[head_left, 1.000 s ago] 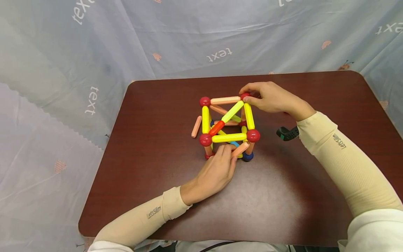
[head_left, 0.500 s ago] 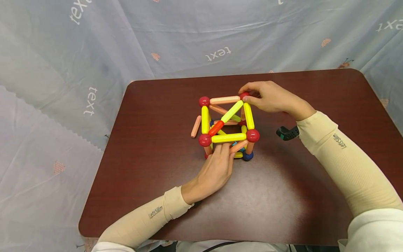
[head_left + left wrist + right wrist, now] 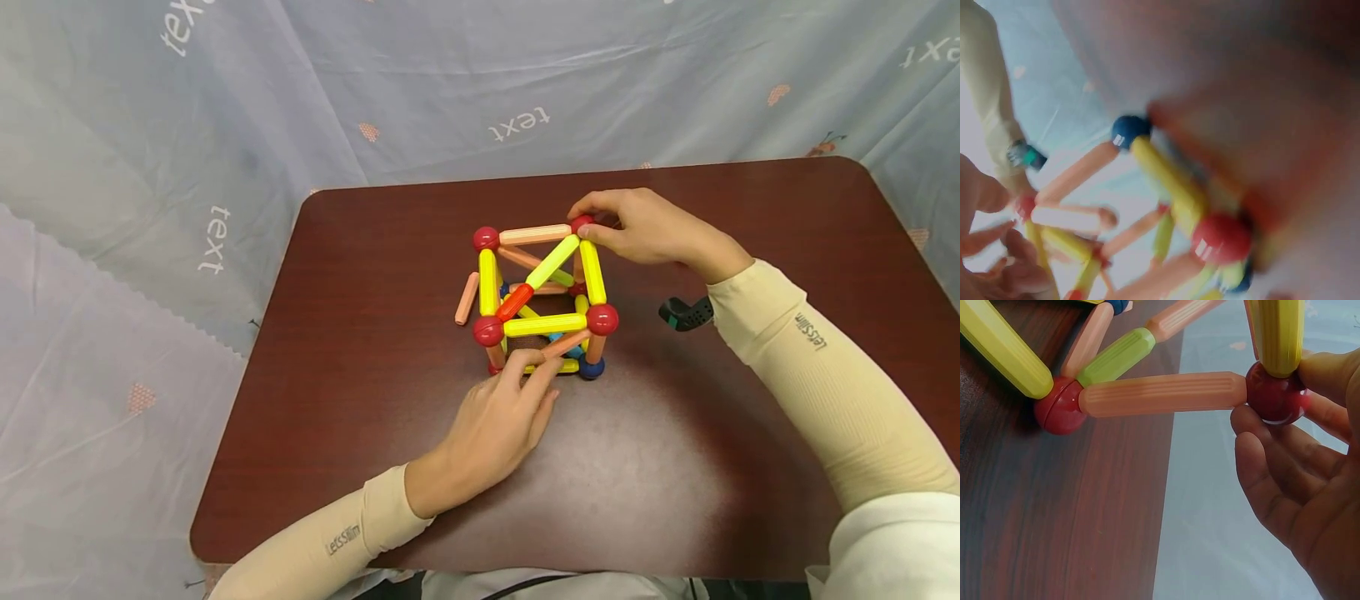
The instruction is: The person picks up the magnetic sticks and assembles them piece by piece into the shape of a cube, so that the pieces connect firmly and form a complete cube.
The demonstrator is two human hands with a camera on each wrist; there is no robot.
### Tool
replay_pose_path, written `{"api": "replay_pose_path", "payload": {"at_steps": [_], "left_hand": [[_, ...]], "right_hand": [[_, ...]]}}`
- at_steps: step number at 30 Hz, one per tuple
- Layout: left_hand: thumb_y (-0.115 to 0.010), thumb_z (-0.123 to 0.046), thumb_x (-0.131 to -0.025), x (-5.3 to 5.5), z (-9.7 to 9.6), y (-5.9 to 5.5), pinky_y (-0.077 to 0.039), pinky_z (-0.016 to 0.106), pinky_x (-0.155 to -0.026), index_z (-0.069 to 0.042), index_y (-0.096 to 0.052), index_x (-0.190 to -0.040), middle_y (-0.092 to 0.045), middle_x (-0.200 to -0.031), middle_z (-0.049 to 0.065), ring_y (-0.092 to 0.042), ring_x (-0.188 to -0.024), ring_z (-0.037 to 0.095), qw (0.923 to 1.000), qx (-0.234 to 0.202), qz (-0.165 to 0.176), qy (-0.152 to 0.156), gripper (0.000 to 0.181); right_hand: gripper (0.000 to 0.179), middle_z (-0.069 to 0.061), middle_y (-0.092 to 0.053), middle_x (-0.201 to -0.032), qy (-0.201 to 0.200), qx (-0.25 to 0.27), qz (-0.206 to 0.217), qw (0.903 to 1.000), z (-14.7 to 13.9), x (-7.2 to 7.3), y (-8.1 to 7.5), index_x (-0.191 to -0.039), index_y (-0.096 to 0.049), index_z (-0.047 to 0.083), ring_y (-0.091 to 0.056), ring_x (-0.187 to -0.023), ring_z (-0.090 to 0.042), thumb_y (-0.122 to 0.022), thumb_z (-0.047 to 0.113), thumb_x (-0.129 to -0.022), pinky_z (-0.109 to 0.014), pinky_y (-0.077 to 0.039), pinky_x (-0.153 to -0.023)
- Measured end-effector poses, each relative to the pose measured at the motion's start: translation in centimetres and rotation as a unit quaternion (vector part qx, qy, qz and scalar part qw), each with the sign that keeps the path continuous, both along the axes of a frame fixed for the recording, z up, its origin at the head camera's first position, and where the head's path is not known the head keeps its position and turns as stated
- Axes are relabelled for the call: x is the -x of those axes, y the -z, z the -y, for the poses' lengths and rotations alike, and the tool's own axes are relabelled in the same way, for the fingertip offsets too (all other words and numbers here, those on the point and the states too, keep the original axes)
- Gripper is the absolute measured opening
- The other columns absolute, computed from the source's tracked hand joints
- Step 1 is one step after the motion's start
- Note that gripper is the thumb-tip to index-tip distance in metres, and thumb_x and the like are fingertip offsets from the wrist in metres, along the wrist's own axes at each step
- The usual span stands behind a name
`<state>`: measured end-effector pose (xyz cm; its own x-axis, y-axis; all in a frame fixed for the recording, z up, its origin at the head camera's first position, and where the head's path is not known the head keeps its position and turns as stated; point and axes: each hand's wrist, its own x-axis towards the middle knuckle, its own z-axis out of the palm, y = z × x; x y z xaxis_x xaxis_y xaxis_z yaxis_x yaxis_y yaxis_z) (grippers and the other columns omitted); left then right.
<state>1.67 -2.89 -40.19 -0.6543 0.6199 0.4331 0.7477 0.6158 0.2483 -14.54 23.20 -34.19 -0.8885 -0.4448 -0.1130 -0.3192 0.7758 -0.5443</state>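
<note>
A frame of coloured rods and balls, magnetic building sticks by their look, stands on the table. At its far top right corner my right hand (image 3: 648, 225) holds a red ball (image 3: 1275, 394) between thumb and fingers. A yellow rod (image 3: 1282, 334) and an orange rod (image 3: 1163, 394) join that ball. My left hand (image 3: 487, 425) is at the front, fingers loosely bent. Its fingertips overlap the lower end of a slanting orange rod (image 3: 566, 343) below the near right red ball (image 3: 602, 319). In the left wrist view, that rod's free end (image 3: 1108, 219) shows uncovered.
A loose orange rod (image 3: 467, 298) lies left of the frame. The brown table (image 3: 360, 333) ends at a printed cloth (image 3: 450, 92) behind. A black wristband (image 3: 684, 314) hangs by the right wrist.
My left hand first pinches the slanting orange rod and swings it leftward under the front yellow rod. Now its fingers loosen and draw back towards me. My right hand stays on its ball.
</note>
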Motion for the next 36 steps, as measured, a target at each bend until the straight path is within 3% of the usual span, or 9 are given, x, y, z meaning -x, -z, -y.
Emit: {"api": "replay_pose_path", "payload": {"at_steps": [2,4,6,9,14,18,26,31,36], "left_hand": [[-0.073,-0.017,-0.093,0.5,0.8,-1.2,-0.05,0.023,-0.061,-0.011,-0.066,-0.124,-0.061,-0.115,0.008,-0.06,-0.074,0.017,0.9981,0.004,-0.061,0.013,0.031],[-0.073,-0.018,-0.094,1.6,1.6,-2.3,-0.048,0.029,-0.066,-0.012,-0.068,-0.121,-0.063,-0.116,0.01,-0.058,-0.084,0.022,0.9959,0.006,-0.09,0.009,0.028],[-0.074,-0.021,-0.093,2.6,2.5,-3.4,-0.044,0.033,-0.068,-0.012,-0.068,-0.122,-0.062,-0.119,0.011,-0.055,-0.089,0.025,0.9963,0.011,-0.084,-0.006,0.03],[-0.078,-0.02,-0.091,4.1,3.6,-4.3,-0.045,0.035,-0.073,-0.011,-0.069,-0.121,-0.062,-0.119,0.01,-0.056,-0.092,0.026,0.9989,0.01,-0.044,-0.016,0.033],[-0.081,-0.017,-0.089,5.0,5.1,-4.4,-0.051,0.033,-0.077,-0.007,-0.074,-0.111,-0.067,-0.109,0.007,-0.058,-0.088,0.024,0.9999,-0.009,0.009,0.006,0.025],[-0.084,-0.018,-0.085,5.4,5.5,-4.4,-0.054,0.031,-0.076,-0.008,-0.075,-0.112,-0.067,-0.109,0.007,-0.059,-0.088,0.021,0.9995,-0.014,0.026,0.014,0.03],[-0.084,-0.015,-0.085,5.7,5.6,-4.2,-0.057,0.032,-0.083,-0.008,-0.075,-0.117,-0.065,-0.115,0.006,-0.065,-0.097,0.019,0.9965,-0.045,0.067,0.022,0.034],[-0.085,-0.014,-0.084,5.7,5.7,-4.0,-0.057,0.031,-0.081,-0.009,-0.075,-0.116,-0.065,-0.115,0.005,-0.065,-0.095,0.018,0.9959,-0.05,0.072,0.024,0.034],[-0.085,-0.015,-0.084,5.8,5.8,-3.9,-0.058,0.031,-0.082,-0.009,-0.075,-0.116,-0.064,-0.117,0.005,-0.066,-0.095,0.017,0.9956,-0.052,0.072,0.029,0.034]], "right_hand": [[0.036,-0.01,-0.067,-0.124,-0.002,-0.002,-0.001,1.0,0.0,0.0,-0.1,-0.137,-0.06,0.015,-0.062,-0.093,-0.027,-0.059,0.03,-0.105,-0.04,-0.051,-0.082],[0.036,-0.01,-0.067,-0.125,-0.002,-0.006,0.001,1.0,0.0,0.0,-0.2,-0.138,-0.059,0.015,-0.061,-0.09,-0.027,-0.058,0.03,-0.105,-0.038,-0.05,-0.08],[0.036,-0.009,-0.067,-0.125,-0.001,-0.008,0.004,1.0,0.1,-0.1,-0.1,-0.138,-0.059,0.015,-0.06,-0.088,-0.027,-0.058,0.03,-0.105,-0.037,-0.049,-0.078],[0.035,-0.009,-0.068,-0.123,0.0,-0.006,0.003,1.0,0.1,-0.1,-0.1,-0.138,-0.06,0.016,-0.06,-0.088,-0.026,-0.058,0.029,-0.105,-0.037,-0.049,-0.078],[0.038,-0.01,-0.067,-0.125,0.007,0.011,0.008,0.9999,0.2,-0.2,0.7,-0.14,-0.058,0.015,-0.062,-0.096,-0.027,-0.056,0.033,-0.105,-0.041,-0.053,-0.084],[0.045,-0.013,-0.065,-0.134,0.041,0.0,0.014,0.9991,-2.6,-0.4,2.0,-0.143,-0.055,0.012,-0.064,-0.113,-0.029,-0.054,0.037,-0.106,-0.048,-0.054,-0.094],[0.035,-0.025,-0.064,-0.126,0.087,-0.141,-0.004,0.9862,-10.5,-1.5,5.9,-0.129,-0.064,0.0,-0.062,-0.112,-0.041,-0.066,0.016,-0.098,-0.058,-0.049,-0.097],[0.032,-0.023,-0.062,-0.118,0.096,-0.185,-0.038,0.9774,-11.6,-1.9,8.0,-0.122,-0.065,0.001,-0.062,-0.103,-0.039,-0.071,0.014,-0.093,-0.058,-0.051,-0.091],[0.033,-0.022,-0.064,-0.107,0.101,-0.197,-0.078,0.972,-11.3,-2.1,8.8,-0.118,-0.064,-0.003,-0.062,-0.095,-0.038,-0.073,0.013,-0.091,-0.056,-0.052,-0.085]]}}
